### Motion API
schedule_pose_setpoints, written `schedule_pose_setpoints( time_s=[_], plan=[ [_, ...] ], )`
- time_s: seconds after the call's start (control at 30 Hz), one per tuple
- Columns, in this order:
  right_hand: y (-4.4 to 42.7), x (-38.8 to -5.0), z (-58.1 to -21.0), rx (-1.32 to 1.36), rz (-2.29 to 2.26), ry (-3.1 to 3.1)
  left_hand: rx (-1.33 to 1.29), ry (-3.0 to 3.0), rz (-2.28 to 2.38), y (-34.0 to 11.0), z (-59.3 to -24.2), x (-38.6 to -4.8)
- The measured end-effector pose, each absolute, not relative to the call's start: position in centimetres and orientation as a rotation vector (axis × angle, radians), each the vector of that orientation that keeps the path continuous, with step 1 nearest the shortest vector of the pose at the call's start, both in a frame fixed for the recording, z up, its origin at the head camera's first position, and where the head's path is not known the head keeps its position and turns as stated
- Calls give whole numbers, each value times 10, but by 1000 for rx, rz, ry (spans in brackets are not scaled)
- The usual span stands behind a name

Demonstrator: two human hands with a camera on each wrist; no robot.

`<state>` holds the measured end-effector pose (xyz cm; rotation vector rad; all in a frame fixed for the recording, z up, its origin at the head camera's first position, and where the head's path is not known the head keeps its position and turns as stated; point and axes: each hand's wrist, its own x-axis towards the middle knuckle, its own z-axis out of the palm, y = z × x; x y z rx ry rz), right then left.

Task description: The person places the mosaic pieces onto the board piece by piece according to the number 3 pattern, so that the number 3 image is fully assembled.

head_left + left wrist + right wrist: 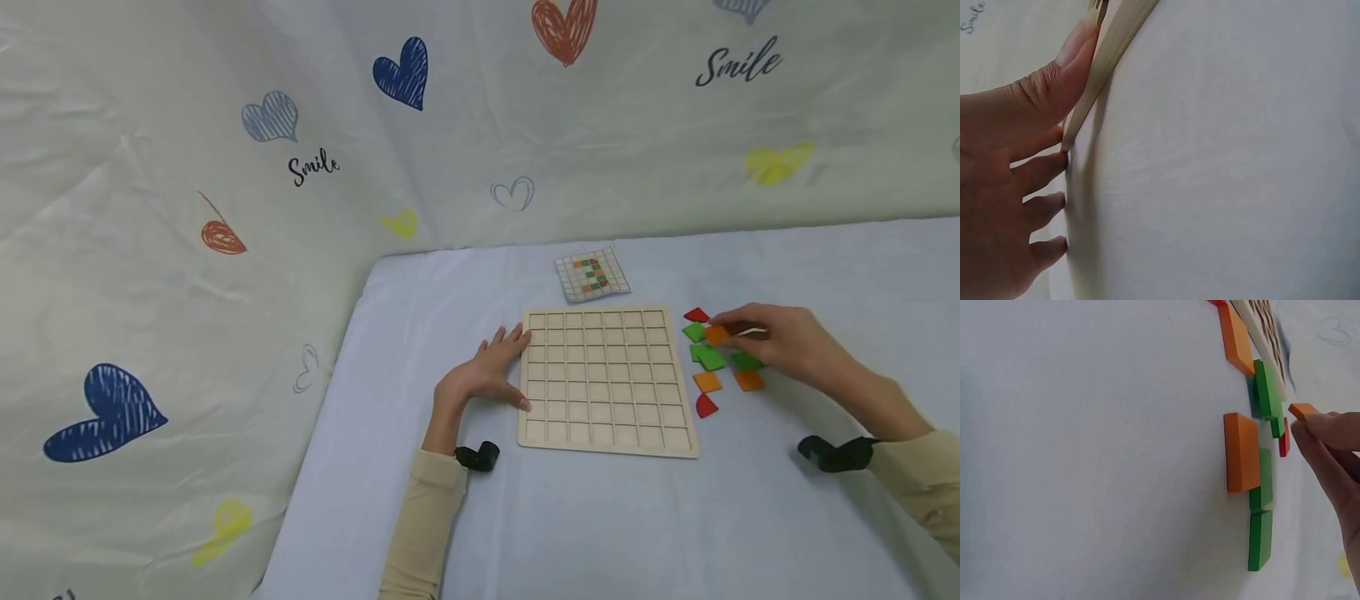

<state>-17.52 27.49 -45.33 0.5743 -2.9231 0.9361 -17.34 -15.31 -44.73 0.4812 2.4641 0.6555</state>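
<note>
A wooden grid board (609,379) lies flat on the white-covered table, its cells bare. My left hand (489,368) rests along the board's left edge, fingers spread; the left wrist view shows the thumb (1075,53) touching the rim (1107,62). Between thumb and fingertips my right hand (787,337) pinches an orange square tile (717,335), raised above the cloth in the right wrist view. Around it lie green tiles (709,358), orange tiles (707,382) and red quarter-round tiles (706,406). The right hand partly hides some tiles.
Behind the board lies a pattern card (592,273) with coloured squares on a grid. A white cloth wall (450,150) with hearts and "Smile" prints rises at the back and left. Black wrist devices (478,457) are strapped at both sleeves.
</note>
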Motion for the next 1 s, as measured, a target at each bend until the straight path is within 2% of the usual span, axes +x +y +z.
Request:
schedule_pose_setpoints(
  time_s=[0.4, 1.0],
  plan=[
    [259, -176, -446, 474, 1110, -3014, 446, 2472, 670, -151, -448, -171],
    [223, -189, -436, 576, 1222, -2998, 446, 2499, 650, -148, -449, -172]
  ],
)
